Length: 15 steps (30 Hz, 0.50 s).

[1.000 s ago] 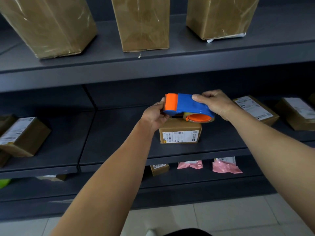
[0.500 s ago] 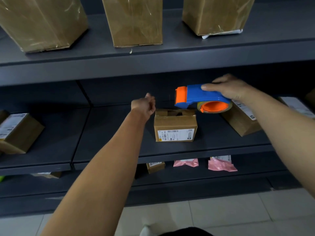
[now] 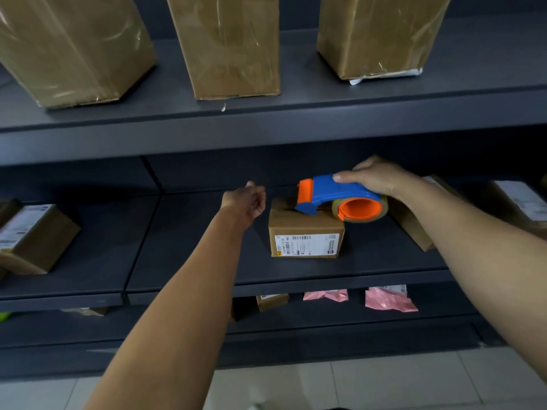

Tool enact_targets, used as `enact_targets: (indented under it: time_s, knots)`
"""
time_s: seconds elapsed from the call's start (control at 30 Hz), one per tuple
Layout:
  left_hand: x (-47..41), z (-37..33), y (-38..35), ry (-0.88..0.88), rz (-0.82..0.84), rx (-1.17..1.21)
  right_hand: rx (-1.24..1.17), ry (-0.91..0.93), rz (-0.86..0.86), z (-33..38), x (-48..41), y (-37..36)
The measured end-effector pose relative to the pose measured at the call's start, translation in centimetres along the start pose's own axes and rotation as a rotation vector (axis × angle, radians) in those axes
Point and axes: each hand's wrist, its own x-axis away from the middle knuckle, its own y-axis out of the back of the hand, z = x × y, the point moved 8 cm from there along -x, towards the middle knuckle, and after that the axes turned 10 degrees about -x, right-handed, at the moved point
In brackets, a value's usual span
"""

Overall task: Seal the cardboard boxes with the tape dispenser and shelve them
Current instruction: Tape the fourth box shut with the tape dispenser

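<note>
1. Since half a second ago the tape dispenser [image 3: 340, 199] has dropped from above the small cardboard box [image 3: 306, 232] so that its blue nose meets the box top; the left hand has stayed beside the box.
2. The right hand [image 3: 374, 179] wraps the dispenser's smooth blue plastic body from above (orange front plate, orange hub inside a glossy tape roll).
3. The left hand [image 3: 247, 199] hangs loosely curled, holding nothing, just left of the box.
4. The box, matte brown with a white printed label, sits on the dark grey middle shelf [image 3: 207, 261].
5. Three tall boxes wrapped in shiny tape [image 3: 228, 45] stand on the shelf above.
</note>
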Motion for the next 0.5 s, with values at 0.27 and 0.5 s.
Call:
enact_targets:
  time_s: [0.27, 0.5]
  knots:
    - [-0.7, 3.0, 0.0, 0.006, 0.033, -0.024, 0.075, -0.040, 0.022, -1.2, -0.6, -0.4]
    - [-1.3, 3.4, 0.5, 0.063, 0.012, 0.114, 0.087, -0.072, 0.039, -1.1, -1.2, -0.5]
